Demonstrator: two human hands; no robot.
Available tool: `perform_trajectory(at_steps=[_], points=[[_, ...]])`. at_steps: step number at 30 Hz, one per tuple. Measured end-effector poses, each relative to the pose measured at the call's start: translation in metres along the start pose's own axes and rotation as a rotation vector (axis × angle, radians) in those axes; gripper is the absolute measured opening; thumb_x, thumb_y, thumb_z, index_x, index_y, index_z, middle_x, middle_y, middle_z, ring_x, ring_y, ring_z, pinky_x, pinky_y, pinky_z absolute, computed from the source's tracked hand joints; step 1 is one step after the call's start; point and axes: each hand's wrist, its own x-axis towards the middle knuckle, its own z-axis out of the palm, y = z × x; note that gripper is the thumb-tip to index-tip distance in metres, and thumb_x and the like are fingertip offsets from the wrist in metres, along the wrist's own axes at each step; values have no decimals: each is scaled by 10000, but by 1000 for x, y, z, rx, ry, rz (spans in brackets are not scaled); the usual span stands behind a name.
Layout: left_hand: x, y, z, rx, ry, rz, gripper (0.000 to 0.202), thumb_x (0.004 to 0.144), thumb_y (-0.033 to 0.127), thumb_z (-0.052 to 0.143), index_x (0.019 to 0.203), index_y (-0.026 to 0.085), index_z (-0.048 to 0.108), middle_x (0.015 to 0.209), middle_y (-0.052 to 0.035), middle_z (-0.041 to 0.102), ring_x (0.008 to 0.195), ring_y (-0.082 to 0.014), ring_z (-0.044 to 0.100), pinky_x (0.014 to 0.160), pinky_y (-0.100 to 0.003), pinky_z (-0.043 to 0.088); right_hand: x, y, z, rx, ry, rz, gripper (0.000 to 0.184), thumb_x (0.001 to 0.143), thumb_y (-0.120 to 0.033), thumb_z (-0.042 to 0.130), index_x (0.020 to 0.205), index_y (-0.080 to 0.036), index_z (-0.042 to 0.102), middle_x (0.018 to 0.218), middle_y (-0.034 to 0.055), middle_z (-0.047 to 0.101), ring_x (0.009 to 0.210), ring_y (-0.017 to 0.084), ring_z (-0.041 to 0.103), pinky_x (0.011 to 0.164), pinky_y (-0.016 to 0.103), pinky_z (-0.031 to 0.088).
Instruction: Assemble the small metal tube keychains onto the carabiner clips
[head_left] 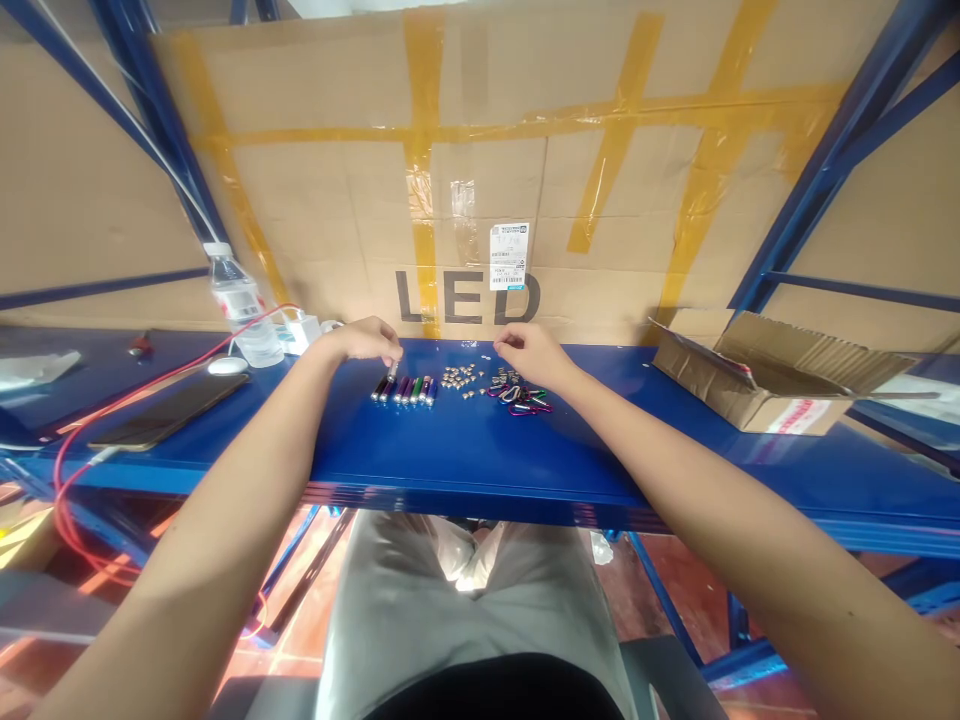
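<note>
My left hand (369, 341) is closed in a pinch at the left end of a row of small coloured metal tubes (417, 390). Just below its fingertips shows the silver end of one small metal tube (392, 369), which it grips. The tubes lie side by side, in dark, purple, green and blue. My right hand (529, 354) is held with thumb and fingertips together above a heap of coloured carabiners (525, 400); whatever it pinches is too small to make out. Between the hands, several tiny gold-coloured pieces (461, 377) lie scattered on the blue table (465, 450).
An open cardboard box (780, 375) stands at the right. On the left are a water bottle (244, 305), a phone (169, 412) with a red cable (135, 385), and a white charger (302, 330). A large taped carton (337, 200) stands upright behind the table.
</note>
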Motion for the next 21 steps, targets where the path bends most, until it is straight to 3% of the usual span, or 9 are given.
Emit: perform_trajectory(at_steps=[6, 14, 17, 21], points=[[1, 2, 5, 73, -189, -21, 106, 541, 298, 735, 586, 203, 718, 741, -64, 729, 671, -173, 533, 519, -246, 331, 0, 0, 0, -14, -23, 20, 115, 871, -187, 597, 791, -180, 678, 830, 42, 728, 785, 195, 652, 739, 318, 486], [7, -4, 3, 113, -186, -15, 177, 547, 355, 781, 642, 209, 750, 778, -67, 723, 682, -173, 556, 522, -251, 333, 1, 5, -3, -42, -20, 26, 122, 866, -187, 593, 771, -181, 671, 788, 27, 712, 740, 182, 634, 716, 310, 480], [15, -12, 6, 41, -79, -59, 174, 589, 349, 755, 678, 199, 756, 794, -79, 724, 646, -175, 550, 505, -269, 335, 6, 17, -6, -82, 7, 61, 129, 868, -188, 595, 768, -184, 677, 797, 29, 711, 768, 187, 642, 726, 312, 477], [27, -23, 17, -3, 205, -89, 157, 643, 308, 722, 587, 185, 643, 688, -75, 678, 645, -190, 579, 546, -280, 401, 13, 38, -14, -126, 24, 183, 145, 849, -155, 602, 724, -183, 670, 809, 40, 719, 788, 187, 649, 748, 312, 486]])
